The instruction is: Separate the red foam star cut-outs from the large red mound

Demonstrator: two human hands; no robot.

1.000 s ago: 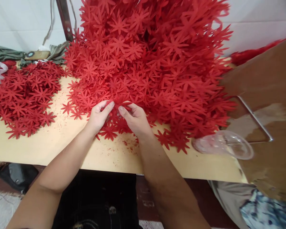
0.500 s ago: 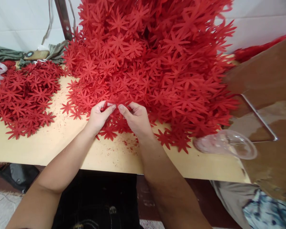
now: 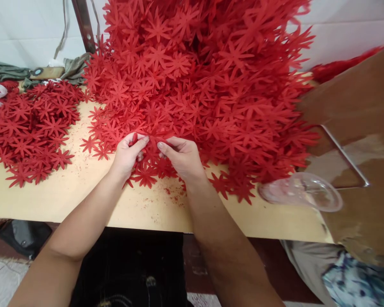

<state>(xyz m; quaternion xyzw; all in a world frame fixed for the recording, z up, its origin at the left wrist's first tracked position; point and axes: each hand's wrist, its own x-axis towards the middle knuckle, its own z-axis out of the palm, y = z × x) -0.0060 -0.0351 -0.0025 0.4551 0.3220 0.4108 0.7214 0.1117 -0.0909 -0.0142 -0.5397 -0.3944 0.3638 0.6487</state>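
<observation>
- Two bare hands of mine meet near the middle of the bench (image 3: 67, 196), just in front of a large heap of red flowers (image 3: 192, 81).
- My left hand (image 3: 128, 152) pinches one side of a red petalled piece (image 3: 154, 140) between thumb and fingers.
- My right hand (image 3: 181, 155) pinches its other side, thumb uppermost; the thumbs are close but apart.
- That piece sits between my fingertips at the near edge of the heap; its outline blends into the red behind it.
- Several loose flowers (image 3: 145, 175) lie just nearer than the piece, with red crumbs (image 3: 174, 197) scattered on the near side.
- On the left I have a smaller, darker red heap (image 3: 38, 128), with a green cloth (image 3: 8, 71) at its far side.
- To the right, a clear plastic cup (image 3: 320, 194) lies tipped on its side, beside a brown cardboard sheet (image 3: 371, 128).
</observation>
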